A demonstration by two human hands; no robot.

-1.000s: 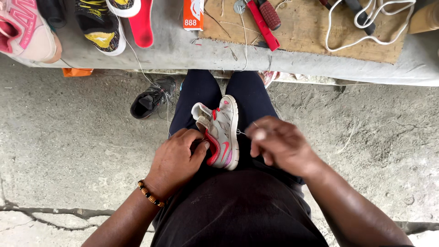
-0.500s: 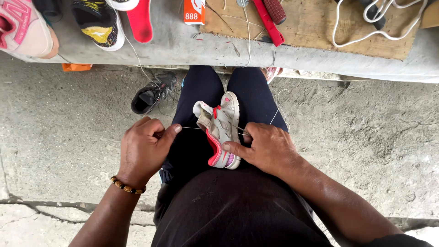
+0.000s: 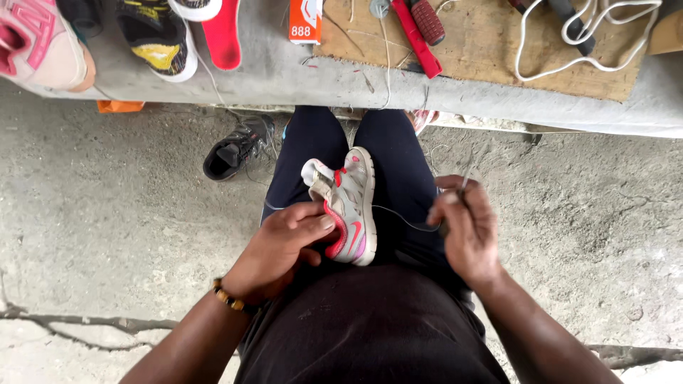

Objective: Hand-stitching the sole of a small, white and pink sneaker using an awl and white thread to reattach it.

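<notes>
The grey bench runs across the far side, bearing a pink shoe at left, a black-yellow shoe, a red insole, and a wooden board at right. On the concrete floor near the bench lies a black shoe.

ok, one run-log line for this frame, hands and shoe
left hand: holds small grey-pink shoe on lap | right hand: pinches needle-like tool, thread to shoe

The person wears a black top, dark navy trousers (arms bare) and a beaded bracelet.
</notes>
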